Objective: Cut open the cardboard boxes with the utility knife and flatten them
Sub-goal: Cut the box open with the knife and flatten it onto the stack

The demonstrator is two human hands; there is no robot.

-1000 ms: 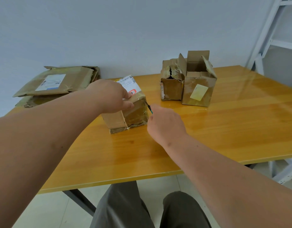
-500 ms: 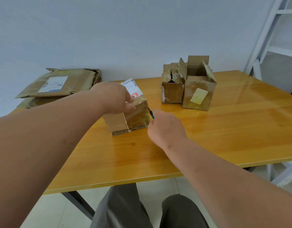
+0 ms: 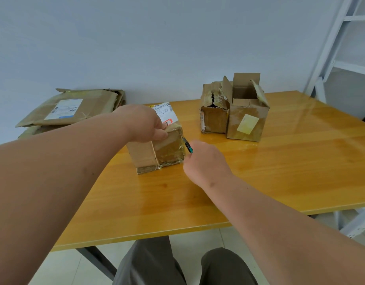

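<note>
A small taped cardboard box with a white shipping label stands in the middle of the wooden table. My left hand grips its top front edge from above. My right hand holds a utility knife with a teal tip, its blade at the box's right vertical edge. Most of the knife is hidden inside my fist.
Two more boxes stand at the back right: a torn one and one with open flaps. Flattened cardboard is stacked at the back left. A white metal shelf frame rises at the far right.
My right hand with the knife has drawn down and toward me along the box's right edge. The left hand keeps its hold on the box top. The camera has tilted slightly.
</note>
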